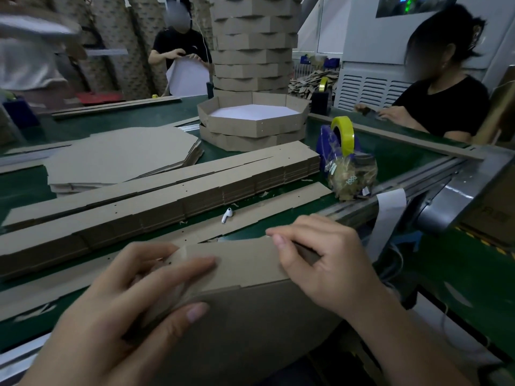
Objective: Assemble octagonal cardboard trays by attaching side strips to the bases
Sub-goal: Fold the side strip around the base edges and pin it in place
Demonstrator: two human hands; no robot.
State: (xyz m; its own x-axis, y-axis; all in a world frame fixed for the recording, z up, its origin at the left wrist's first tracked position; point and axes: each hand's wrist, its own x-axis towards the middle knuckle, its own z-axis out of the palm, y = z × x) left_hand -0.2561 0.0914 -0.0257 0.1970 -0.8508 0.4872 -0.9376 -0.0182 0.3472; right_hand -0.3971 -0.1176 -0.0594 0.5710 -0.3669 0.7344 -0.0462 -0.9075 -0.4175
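left hand (131, 299) grip: holds side strip (245, 264) left end | right hand (323, 260): pinches top edge

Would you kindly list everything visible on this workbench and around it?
unfinished tray: one, brown, nearest edge, in both hands
side strips: two long stacks, brown, mid-table
flat bases: one stack, brown, left
finished trays: low stack centre, tall stack behind, brown
tape dispenser: one, blue, yellow roll, right
far dispenser: one, dark, yellow roll, right of tall stack
earbud: one, white, beside strips
table: one, green
other workers: two, black tops, far side and right
left hand: one, grips tray's left corner
right hand: one, pinches tray's upper edge
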